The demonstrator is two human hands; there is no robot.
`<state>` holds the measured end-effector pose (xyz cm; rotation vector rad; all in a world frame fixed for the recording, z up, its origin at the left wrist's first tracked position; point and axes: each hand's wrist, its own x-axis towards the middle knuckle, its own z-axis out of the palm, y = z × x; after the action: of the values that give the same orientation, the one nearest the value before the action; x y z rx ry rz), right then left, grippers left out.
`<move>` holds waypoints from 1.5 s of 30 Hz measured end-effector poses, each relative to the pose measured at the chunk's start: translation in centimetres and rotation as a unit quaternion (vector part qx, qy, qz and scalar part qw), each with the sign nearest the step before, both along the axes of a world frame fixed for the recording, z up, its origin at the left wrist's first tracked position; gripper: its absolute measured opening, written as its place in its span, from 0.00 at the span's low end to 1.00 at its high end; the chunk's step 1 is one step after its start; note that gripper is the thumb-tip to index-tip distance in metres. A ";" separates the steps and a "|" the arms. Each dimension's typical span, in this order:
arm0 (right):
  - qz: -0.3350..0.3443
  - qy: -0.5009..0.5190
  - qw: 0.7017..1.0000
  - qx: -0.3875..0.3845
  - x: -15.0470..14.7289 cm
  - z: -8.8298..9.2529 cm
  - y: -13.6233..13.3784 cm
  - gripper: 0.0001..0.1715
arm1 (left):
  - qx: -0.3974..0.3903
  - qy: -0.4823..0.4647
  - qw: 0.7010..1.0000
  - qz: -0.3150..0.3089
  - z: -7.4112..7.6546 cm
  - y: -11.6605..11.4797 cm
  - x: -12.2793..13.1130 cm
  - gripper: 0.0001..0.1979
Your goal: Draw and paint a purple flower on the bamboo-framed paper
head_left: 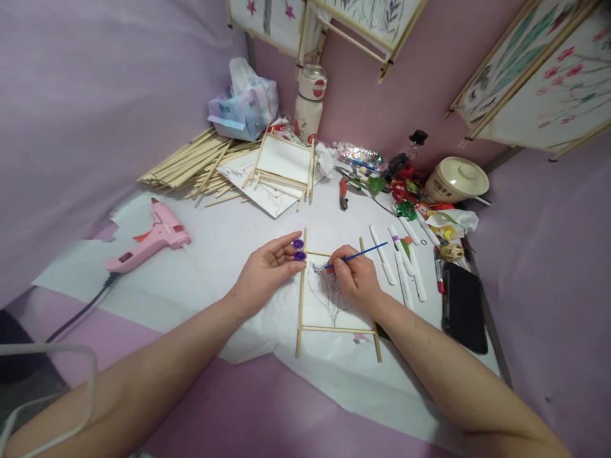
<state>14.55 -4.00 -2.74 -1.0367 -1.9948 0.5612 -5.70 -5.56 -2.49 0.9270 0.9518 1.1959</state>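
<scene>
Head view. Left hand (267, 270): thumb and fingers closed on two small purple paint pots (299, 256), beside the left stick of a wooden-stick frame (301, 312). Right hand (356, 277): fingers clamped on a blue brush (365, 251), tip at the line-drawn paper (319, 308) within that frame, on the tabletop (214, 235). Tissue box (241, 114): blue, printed characters, too small to read. Lidded bowl (442, 184): cream, dark characters, illegible. Bottle (308, 117): cream, red round markings.

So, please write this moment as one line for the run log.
left hand: holds purple paint pots | right hand: holds blue brush, tip at framed drawing | beyond right hand: white pens
</scene>
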 end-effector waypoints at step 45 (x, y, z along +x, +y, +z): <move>0.044 -0.034 0.995 0.086 -0.2 0.3 0.3 0.08 | 0.002 -0.015 1.000 -0.006 -0.4 0.1 -0.1 0.29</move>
<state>14.34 -3.74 -2.44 -0.8767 -2.1171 0.3966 -5.76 -5.50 -2.84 0.9147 0.9192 1.1994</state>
